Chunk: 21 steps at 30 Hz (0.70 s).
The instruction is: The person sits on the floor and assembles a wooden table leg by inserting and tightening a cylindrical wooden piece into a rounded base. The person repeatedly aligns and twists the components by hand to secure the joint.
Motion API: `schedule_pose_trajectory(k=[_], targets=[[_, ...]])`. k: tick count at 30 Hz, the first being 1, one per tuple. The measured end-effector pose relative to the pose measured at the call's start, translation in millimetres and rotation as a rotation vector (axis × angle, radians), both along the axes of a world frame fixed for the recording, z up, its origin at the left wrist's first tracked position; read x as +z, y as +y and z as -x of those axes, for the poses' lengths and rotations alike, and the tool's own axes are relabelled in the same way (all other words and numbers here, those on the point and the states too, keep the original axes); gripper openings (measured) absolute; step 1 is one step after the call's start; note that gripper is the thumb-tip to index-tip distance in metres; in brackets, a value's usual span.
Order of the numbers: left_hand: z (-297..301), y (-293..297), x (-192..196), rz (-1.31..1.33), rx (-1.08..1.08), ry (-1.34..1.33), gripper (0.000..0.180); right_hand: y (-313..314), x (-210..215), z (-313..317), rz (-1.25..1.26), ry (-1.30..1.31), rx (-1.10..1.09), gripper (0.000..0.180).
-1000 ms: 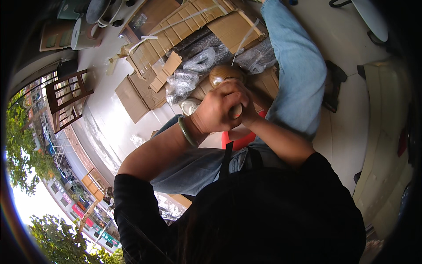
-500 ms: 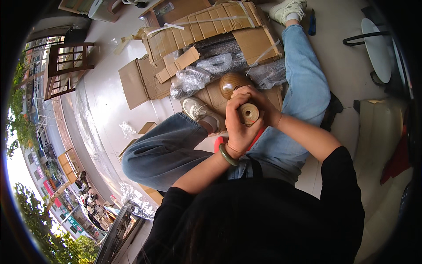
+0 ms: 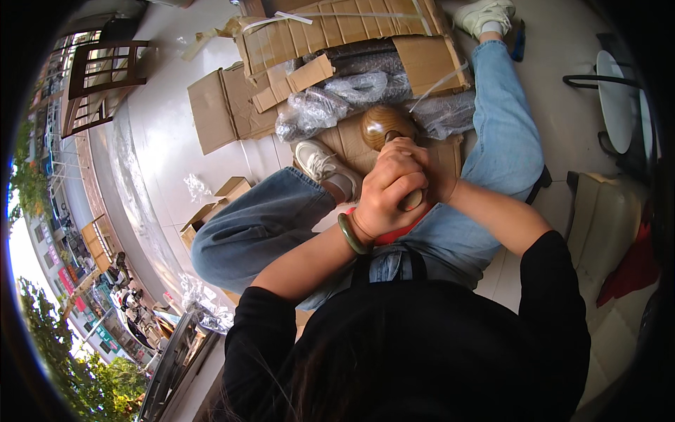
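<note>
since a moment ago both hands have slid lower and more to the middle, and the wooden piece now pokes out further beyond the knuckles, over the flattened cardboard.

the left hand (image 3: 388,193) is wrapped shut around the near end of a turned wooden leg (image 3: 385,128), a green bangle (image 3: 349,234) on its wrist. the right hand (image 3: 430,184) closes in from the other side, partly tucked behind the left; it looks clamped on the same piece, though its fingers are mostly hidden. the leg's long axis runs away from the person's chest toward the far edge of the cardboard sheet (image 3: 351,39): the round bulb end is farthest, and the pale cut end (image 3: 411,202) shows just under the left palm, nearest the body. so the thing lies straight ahead of both hands, with the left hand on top and nearer to the camera.

bubble wrap (image 3: 337,98) lies bunched just beyond the bulb, on the cardboard's near edge. the person sits on the tiled floor (image 3: 162,133), one jeans-clad knee (image 3: 239,232) bent to the left, the other leg stretched out toward the cardboard's far right corner. something red (image 3: 397,232) shows beneath the wrists; i cannot tell what it is.
</note>
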State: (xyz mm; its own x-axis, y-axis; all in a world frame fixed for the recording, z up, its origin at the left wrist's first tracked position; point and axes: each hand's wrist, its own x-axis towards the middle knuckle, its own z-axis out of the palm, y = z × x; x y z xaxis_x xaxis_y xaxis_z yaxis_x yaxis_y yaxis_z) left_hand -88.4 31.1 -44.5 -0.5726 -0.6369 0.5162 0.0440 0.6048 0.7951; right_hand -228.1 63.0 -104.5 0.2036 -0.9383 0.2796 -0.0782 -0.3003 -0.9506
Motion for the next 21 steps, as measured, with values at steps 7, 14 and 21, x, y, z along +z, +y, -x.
schedule_pose_trajectory(k=[7, 14, 21], targets=[[-6, -4, -1, -0.010, -0.060, -0.020, 0.033, 8, -4, -12, 0.095, 0.067, -0.222, 0.037], [-2, -8, 0, -0.009, -0.113, -0.028, 0.032, 12, 2, -14, 0.062, 0.064, -0.277, 0.031], [-1, -11, 1, 0.001, -0.159, -0.050, 0.032, 16, -2, -17, 0.044, 0.030, -0.317, 0.033]])
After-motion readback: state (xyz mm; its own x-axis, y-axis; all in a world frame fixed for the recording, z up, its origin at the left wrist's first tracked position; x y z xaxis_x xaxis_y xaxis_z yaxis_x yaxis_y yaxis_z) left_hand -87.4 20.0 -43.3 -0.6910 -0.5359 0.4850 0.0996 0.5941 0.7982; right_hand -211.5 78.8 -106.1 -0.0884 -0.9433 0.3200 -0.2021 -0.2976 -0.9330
